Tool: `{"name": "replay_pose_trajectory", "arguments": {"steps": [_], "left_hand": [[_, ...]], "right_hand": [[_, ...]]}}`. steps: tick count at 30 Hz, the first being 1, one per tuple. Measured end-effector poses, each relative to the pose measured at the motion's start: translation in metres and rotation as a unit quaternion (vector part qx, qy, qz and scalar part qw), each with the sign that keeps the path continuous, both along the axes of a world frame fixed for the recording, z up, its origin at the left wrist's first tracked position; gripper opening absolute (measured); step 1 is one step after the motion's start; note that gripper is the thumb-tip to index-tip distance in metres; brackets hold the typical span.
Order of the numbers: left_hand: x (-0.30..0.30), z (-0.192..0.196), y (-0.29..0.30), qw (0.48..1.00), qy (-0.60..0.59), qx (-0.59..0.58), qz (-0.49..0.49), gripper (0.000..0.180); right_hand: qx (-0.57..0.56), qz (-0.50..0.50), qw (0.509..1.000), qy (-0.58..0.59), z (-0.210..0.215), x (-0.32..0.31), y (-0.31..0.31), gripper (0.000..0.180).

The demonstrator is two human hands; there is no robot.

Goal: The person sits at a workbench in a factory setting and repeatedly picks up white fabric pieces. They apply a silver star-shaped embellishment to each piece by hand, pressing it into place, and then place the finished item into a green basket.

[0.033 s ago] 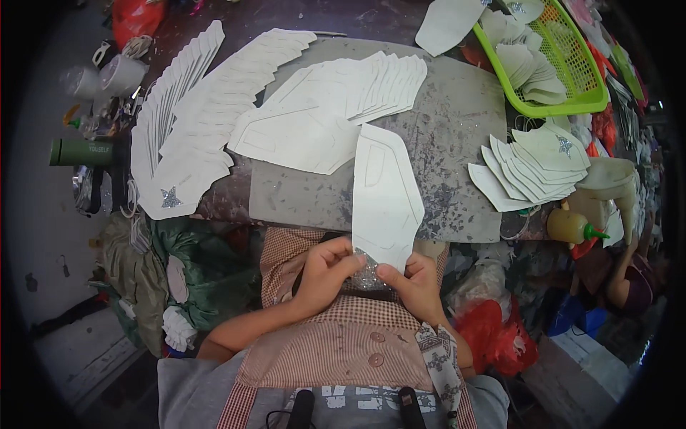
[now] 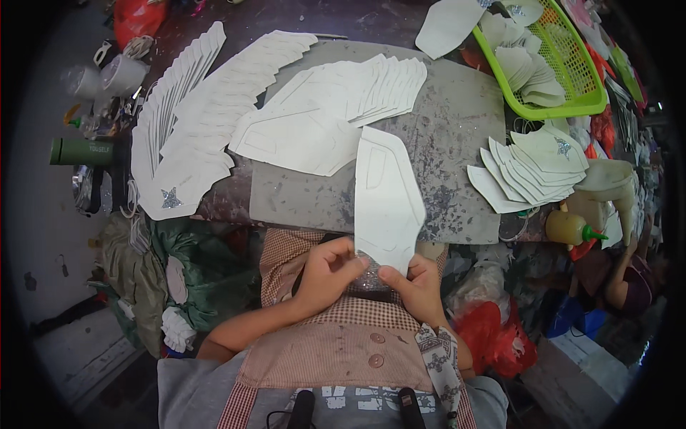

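Note:
Both my hands pinch the near end of a long white cut panel (image 2: 388,189) with faint outlines drawn on it. Its far tip lies against the other panels on the table. At its near end a silver glittery piece (image 2: 369,272) shows between my thumbs; whether it is joined to the panel I cannot tell. My left hand (image 2: 327,277) grips the left edge, thumb on the glitter. My right hand (image 2: 418,287) holds the right corner, thumb on top and fingers partly hidden behind. Ahead lies a fanned stack of similar white panels (image 2: 300,139).
At left are fanned white pieces (image 2: 207,107), one bearing a silver star (image 2: 171,198). Starred pieces (image 2: 532,168) lie at right, near a yellowish bottle with a green nozzle (image 2: 564,227). A green basket (image 2: 561,111) stands behind. A grey board (image 2: 457,143) covers the table's middle.
The glittery piece between my thumbs has tilted slightly and looks darker. My hands keep their grip, and the stacks lie as before.

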State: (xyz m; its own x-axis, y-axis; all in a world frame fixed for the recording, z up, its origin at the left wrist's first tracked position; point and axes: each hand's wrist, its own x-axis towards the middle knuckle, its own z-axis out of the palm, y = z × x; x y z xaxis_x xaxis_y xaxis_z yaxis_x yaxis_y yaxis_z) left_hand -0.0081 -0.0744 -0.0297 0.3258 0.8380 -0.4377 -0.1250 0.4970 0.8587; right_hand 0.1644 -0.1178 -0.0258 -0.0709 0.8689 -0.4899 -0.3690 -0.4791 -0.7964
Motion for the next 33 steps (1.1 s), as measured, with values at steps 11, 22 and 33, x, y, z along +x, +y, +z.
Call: {"name": "replay_pose_trajectory", "arguments": {"steps": [11,22,33], "left_hand": [[0.004,0.035,0.032,0.927,0.106,0.253,-0.257,0.017],[-0.003,0.041,0.183,0.636,0.327,0.625,-0.313,0.039],[-0.052,0.126,0.141,0.724,0.300,0.620,-0.032,0.020]], "right_hand": [[0.027,-0.003,0.968,-0.251,0.047,0.040,-0.027,0.025],[0.133,0.073,0.916,-0.372,0.142,0.119,-0.018,0.031],[0.185,0.131,0.913,-0.340,0.142,0.137,-0.042,0.041]]}}
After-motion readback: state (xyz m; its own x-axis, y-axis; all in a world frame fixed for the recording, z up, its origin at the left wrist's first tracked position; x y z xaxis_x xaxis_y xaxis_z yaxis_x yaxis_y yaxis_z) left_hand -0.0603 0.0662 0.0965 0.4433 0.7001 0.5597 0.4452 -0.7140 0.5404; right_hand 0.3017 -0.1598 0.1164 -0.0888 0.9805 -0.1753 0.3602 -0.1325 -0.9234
